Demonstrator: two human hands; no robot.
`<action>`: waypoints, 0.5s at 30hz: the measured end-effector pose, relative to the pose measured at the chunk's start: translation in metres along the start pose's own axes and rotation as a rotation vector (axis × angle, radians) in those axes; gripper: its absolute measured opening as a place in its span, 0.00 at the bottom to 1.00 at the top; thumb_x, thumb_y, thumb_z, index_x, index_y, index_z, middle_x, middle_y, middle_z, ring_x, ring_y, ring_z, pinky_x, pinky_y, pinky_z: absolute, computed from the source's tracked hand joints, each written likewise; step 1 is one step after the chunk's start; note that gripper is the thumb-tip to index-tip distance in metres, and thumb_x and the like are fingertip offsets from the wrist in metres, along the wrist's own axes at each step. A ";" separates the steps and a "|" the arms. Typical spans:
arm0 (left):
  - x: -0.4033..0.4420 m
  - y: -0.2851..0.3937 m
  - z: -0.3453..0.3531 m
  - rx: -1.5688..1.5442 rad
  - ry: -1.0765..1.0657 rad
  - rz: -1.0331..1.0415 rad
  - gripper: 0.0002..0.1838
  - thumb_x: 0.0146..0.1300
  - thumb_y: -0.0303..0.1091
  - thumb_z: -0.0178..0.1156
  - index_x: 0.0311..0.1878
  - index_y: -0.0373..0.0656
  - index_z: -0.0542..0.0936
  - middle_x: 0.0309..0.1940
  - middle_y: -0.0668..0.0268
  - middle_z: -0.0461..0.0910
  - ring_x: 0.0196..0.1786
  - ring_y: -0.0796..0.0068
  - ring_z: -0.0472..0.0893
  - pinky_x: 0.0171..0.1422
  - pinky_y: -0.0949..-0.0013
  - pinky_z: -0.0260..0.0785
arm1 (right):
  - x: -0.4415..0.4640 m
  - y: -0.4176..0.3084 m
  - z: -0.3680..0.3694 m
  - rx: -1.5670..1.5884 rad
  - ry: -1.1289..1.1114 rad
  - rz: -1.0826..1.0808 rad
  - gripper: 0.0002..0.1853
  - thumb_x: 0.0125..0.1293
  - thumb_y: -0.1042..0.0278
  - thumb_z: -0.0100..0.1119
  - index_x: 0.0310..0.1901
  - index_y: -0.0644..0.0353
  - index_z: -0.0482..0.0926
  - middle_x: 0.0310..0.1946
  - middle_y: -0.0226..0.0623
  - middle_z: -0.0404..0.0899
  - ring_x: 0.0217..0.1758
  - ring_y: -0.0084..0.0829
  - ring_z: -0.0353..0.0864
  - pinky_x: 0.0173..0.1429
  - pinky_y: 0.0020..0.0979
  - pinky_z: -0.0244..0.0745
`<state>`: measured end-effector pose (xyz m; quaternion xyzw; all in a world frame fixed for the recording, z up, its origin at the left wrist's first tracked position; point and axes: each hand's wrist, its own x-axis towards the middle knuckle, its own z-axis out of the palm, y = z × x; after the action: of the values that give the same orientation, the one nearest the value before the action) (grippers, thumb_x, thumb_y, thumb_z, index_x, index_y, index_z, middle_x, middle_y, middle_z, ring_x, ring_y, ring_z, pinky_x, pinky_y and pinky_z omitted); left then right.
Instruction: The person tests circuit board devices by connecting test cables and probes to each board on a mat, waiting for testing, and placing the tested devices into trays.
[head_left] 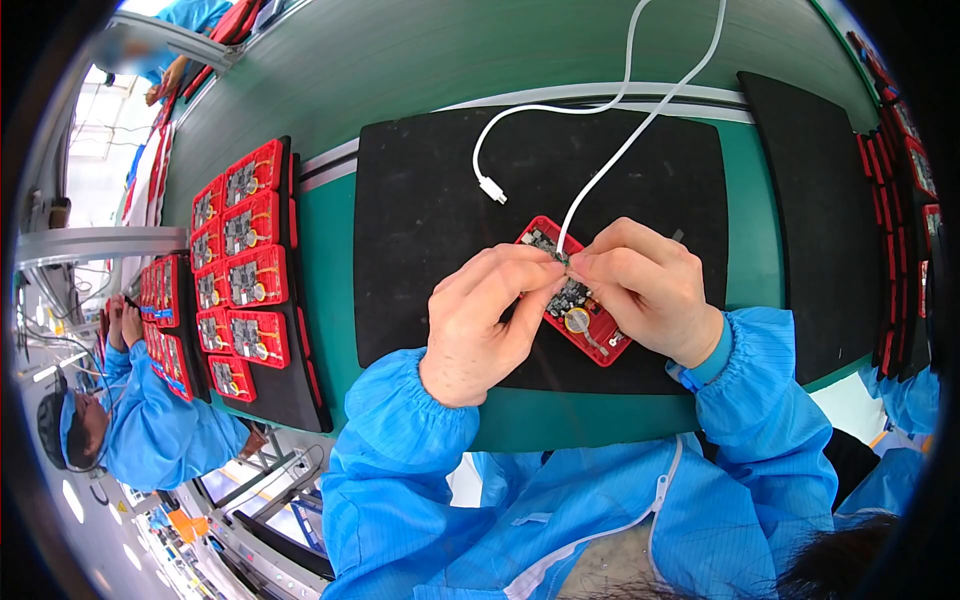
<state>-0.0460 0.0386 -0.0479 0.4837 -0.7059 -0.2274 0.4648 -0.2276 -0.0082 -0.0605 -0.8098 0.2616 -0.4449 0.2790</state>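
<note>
A red plastic case [616,338] lies tilted on the black mat, holding a dark circuit board [570,297] with a round coin cell [577,320]. My left hand [487,315] is closed in a pinch over the board's upper part. From the other side, my right hand [645,285] pinches at the same spot, its fingertips meeting the left ones. A white cable [612,160] runs down to the board right where the fingertips meet. Its end and whatever the fingers grip are hidden. A second white cable's plug [491,190] lies loose on the mat.
The black mat [430,200] covers the green bench. On the left, a black board [290,385] carries several red cases [258,337] with circuit boards. Another black board [815,200] and stacked red cases [922,168] are at right. A co-worker in blue [165,430] sits at left.
</note>
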 end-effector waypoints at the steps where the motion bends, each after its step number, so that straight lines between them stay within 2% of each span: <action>1: 0.000 -0.001 0.000 0.004 -0.009 0.002 0.09 0.51 0.13 0.68 0.35 0.35 0.81 0.34 0.58 0.83 0.38 0.69 0.84 0.42 0.72 0.77 | 0.000 0.001 0.000 0.004 0.004 -0.003 0.04 0.57 0.80 0.63 0.35 0.62 0.80 0.29 0.36 0.76 0.27 0.30 0.80 0.29 0.29 0.77; 8: 0.000 -0.001 -0.001 0.006 -0.027 0.014 0.10 0.51 0.13 0.68 0.36 0.36 0.82 0.35 0.59 0.83 0.38 0.70 0.84 0.41 0.72 0.78 | 0.001 0.001 -0.006 0.014 -0.032 0.019 0.04 0.57 0.77 0.66 0.35 0.61 0.82 0.31 0.36 0.81 0.30 0.30 0.84 0.31 0.26 0.81; 15: -0.001 -0.002 -0.002 0.034 -0.041 0.012 0.10 0.51 0.14 0.68 0.37 0.36 0.82 0.36 0.59 0.83 0.38 0.69 0.85 0.42 0.72 0.78 | 0.001 0.003 -0.007 -0.035 -0.046 -0.065 0.04 0.57 0.75 0.66 0.35 0.61 0.83 0.31 0.36 0.82 0.29 0.29 0.84 0.30 0.25 0.82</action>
<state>-0.0434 0.0387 -0.0490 0.4826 -0.7218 -0.2223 0.4434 -0.2331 -0.0127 -0.0586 -0.8327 0.2366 -0.4301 0.2561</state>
